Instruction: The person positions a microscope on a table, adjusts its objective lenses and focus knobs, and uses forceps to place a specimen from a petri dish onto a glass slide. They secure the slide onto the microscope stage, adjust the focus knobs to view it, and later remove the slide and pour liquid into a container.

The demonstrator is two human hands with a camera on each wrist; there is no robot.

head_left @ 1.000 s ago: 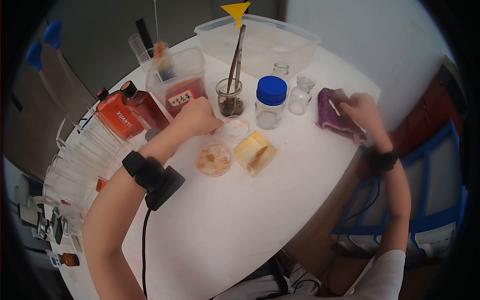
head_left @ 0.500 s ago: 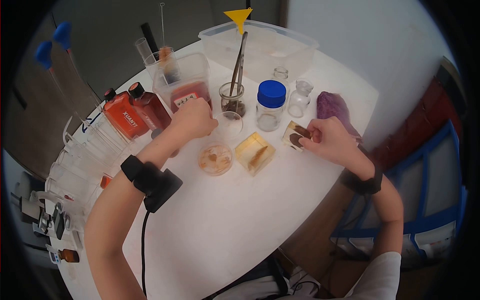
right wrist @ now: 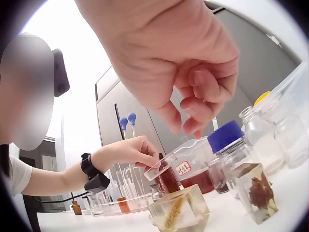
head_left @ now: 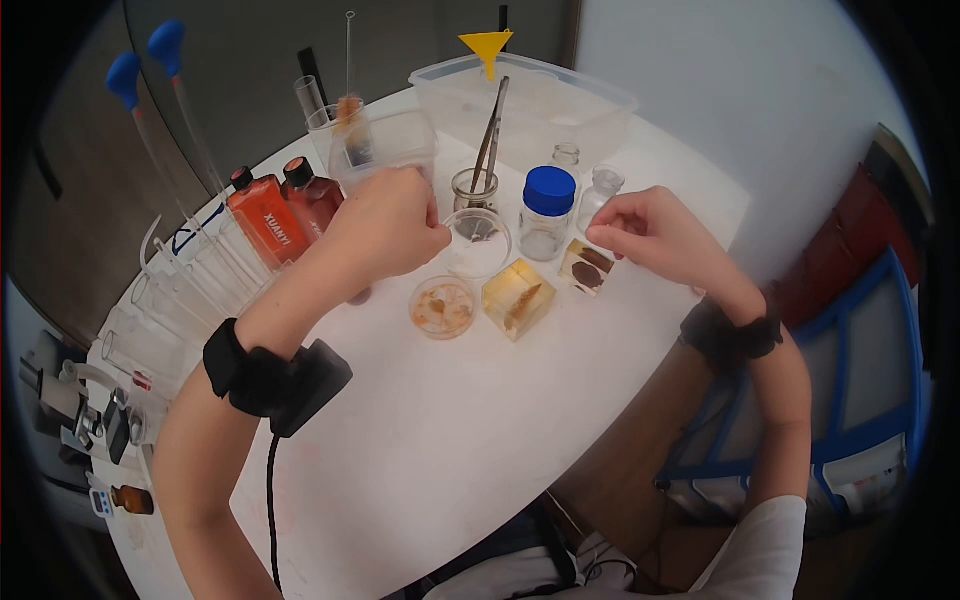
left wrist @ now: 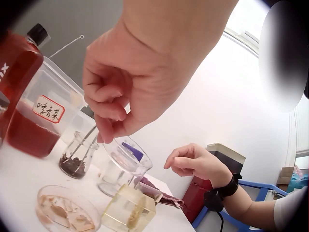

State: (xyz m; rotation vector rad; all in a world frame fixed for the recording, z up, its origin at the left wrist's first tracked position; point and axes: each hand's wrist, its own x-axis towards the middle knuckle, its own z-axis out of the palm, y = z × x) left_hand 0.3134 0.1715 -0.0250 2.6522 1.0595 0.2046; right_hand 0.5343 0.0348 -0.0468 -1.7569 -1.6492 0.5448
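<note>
My left hand [head_left: 385, 225] pinches the rim of a clear round dish [head_left: 480, 262], tilted above the table in the left wrist view [left wrist: 147, 164]. Below it lie another dish with orange-brown pieces [head_left: 442, 308] and a yellowish clear block with a brown specimen [head_left: 519, 300]. A smaller clear block with dark specimens [head_left: 586, 270] stands to the right, near the blue-capped jar [head_left: 547, 215]. Just above and right of that block, my right hand [head_left: 665, 240] hangs with loosely bent fingers, holding nothing; the right wrist view shows its bare fingertips [right wrist: 193, 126].
Behind the dishes stand a jar with tweezers [head_left: 475, 190], glass bottles [head_left: 600, 195] and a large clear bin [head_left: 540, 110] with a yellow funnel [head_left: 487, 45]. Red bottles [head_left: 268, 215], a rack of tubes [head_left: 195, 275] and a lidless-looking tub [head_left: 400, 140] are at the left.
My right hand moved left from the purple cloth with the smaller block, set it by the yellowish block and let go. My left hand still pinches the clear dish, now more raised.
</note>
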